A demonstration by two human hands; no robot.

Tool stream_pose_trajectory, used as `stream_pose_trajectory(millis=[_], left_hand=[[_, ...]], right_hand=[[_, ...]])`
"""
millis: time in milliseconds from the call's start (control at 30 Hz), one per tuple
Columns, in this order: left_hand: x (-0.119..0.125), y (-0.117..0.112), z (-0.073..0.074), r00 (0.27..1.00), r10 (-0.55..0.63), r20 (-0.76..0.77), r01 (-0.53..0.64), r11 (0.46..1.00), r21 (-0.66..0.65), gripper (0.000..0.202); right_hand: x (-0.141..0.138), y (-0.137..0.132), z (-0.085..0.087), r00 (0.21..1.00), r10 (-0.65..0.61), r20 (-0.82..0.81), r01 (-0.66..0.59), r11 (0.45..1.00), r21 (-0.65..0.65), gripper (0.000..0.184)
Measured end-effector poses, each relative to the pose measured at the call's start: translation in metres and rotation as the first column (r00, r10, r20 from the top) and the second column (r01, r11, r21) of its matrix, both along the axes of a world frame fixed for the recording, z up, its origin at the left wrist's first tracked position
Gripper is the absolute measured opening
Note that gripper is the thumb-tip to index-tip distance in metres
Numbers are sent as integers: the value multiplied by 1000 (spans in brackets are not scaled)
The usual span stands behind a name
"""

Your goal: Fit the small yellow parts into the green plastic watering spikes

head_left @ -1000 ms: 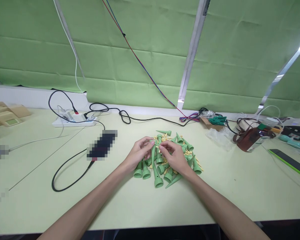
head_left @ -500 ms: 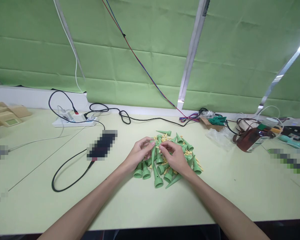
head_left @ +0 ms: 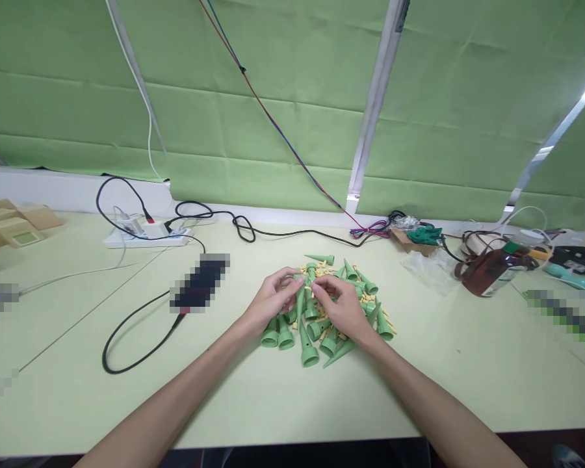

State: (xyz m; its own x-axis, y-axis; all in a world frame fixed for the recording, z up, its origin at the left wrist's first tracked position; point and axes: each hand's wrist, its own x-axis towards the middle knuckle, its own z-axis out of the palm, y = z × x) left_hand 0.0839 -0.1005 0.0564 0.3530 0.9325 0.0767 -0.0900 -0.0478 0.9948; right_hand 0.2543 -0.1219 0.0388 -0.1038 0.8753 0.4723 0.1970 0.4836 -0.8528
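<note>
My left hand (head_left: 279, 296) is closed on a green plastic spike (head_left: 300, 303), whose thin tip points down toward me. Close beside it, my right hand (head_left: 340, 302) pinches a small yellow plastic piece (head_left: 309, 288) against the spike's upper part. Whether the yellow piece sits inside the spike cannot be made out. Under and around both hands lies a heap of hollow green cone spikes (head_left: 309, 353), mixed with many small yellow pieces (head_left: 369, 298). My fingers hide part of the heap.
Left of the heap, a dark pixelated device (head_left: 199, 283) has a black cable (head_left: 108, 351). A power strip (head_left: 146, 239) stands behind it. At the right are a brown bottle (head_left: 487, 272), clear plastic wrap (head_left: 431, 270) and a small cardboard box (head_left: 412, 242). Green sheeting (head_left: 292, 117) covers the wall.
The spike in my left hand has tilted slightly, its tip shifting a little to the right. Both hands otherwise stay in nearly the same place.
</note>
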Motion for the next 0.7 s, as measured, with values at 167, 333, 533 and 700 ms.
stream_pose_trajectory(millis=[167, 333, 533, 700], left_hand=[[0, -1, 0, 1000, -7, -10, 7, 1000, 10, 38], [0, 0, -2, 999, -5, -32, 6, 999, 36, 36], [-1, 0, -4, 998, -19, -52, 21, 998, 55, 35], [0, 1, -5, 999, -27, -33, 28, 999, 44, 37]], right_hand=[[0, 0, -1, 1000, -5, 13, 5, 1000, 1, 19], [0, 0, -1, 1000, -3, 18, 3, 1000, 7, 20], [0, 0, -1, 1000, 3, 11, -3, 1000, -2, 19], [0, 0, -1, 1000, 2, 2, -1, 1000, -14, 20]])
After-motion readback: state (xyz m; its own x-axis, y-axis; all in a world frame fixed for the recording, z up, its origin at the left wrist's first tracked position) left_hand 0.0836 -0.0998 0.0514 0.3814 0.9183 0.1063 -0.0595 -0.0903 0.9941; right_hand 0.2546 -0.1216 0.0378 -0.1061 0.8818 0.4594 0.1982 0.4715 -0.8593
